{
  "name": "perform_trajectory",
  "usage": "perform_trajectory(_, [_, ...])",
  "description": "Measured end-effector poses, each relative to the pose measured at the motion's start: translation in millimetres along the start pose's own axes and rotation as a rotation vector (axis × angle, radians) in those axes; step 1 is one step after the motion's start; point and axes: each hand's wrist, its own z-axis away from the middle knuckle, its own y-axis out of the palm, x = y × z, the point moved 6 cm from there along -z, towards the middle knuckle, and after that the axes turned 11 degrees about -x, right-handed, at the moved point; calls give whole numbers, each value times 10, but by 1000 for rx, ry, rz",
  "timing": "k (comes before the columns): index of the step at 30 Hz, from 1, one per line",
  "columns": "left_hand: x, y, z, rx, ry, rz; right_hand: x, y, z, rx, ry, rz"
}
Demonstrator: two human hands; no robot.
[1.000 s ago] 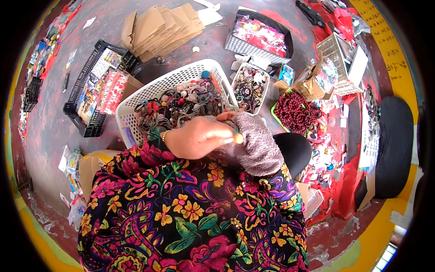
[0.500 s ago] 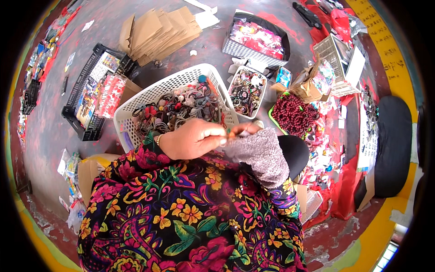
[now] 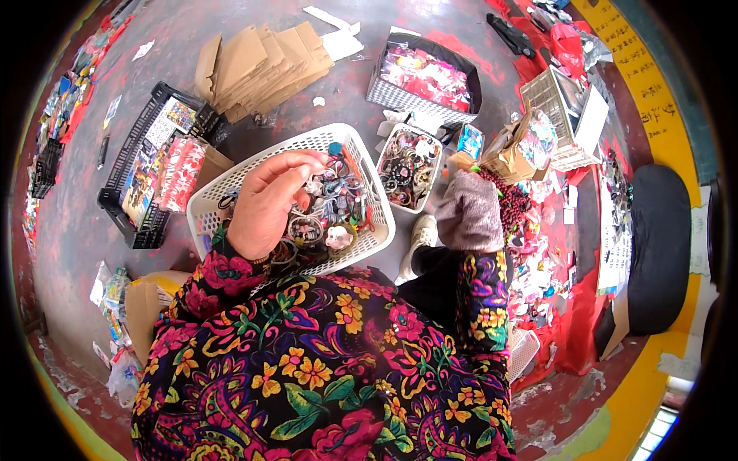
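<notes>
My left hand (image 3: 267, 206) is over a large white perforated basket (image 3: 201, 201) that holds a jumble of hair ties (image 3: 306, 228) and small ornaments. Its thumb and fingertips come together above the basket's contents; whatever is between them is too small to make out. Fuzzy greyish-purple cloth covers my right hand (image 3: 467, 211), which is stretched forward beside the dark red bead strands (image 3: 513, 206). The fingers of that hand are hidden. Between the two hands, a smaller white basket (image 3: 382, 178) contains more mixed hair ties.
Flattened cardboard (image 3: 261, 65) lies beyond the large basket. A black crate (image 3: 117, 207) with a red-and-white package (image 3: 183, 175) stands at left. A patterned bin (image 3: 415, 106) of pink packets is ahead. My shoe (image 3: 419, 244) is beside the large basket; small goods cover red cloth (image 3: 565, 338) at right.
My hands were together at the large basket's near edge. They have parted: the left moved forward over the basket, the right moved right toward the bead strands.
</notes>
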Motion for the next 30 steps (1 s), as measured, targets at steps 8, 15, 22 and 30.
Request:
perform_trajectory(8, [-137,-383,-37,-115,45,-177,-707,518,587,-247,1142,-1081])
perform_trajectory(15, [38,-450,-164,126,183,-605,-148,508,591,133,1118,-1244])
perform_trajectory(22, [275,-92,81,493,592,-1245,154,496,433,651,307,-24])
perform_trajectory(30, [225,-104,58,395,581,-1239,443,605,455,686,-67,581])
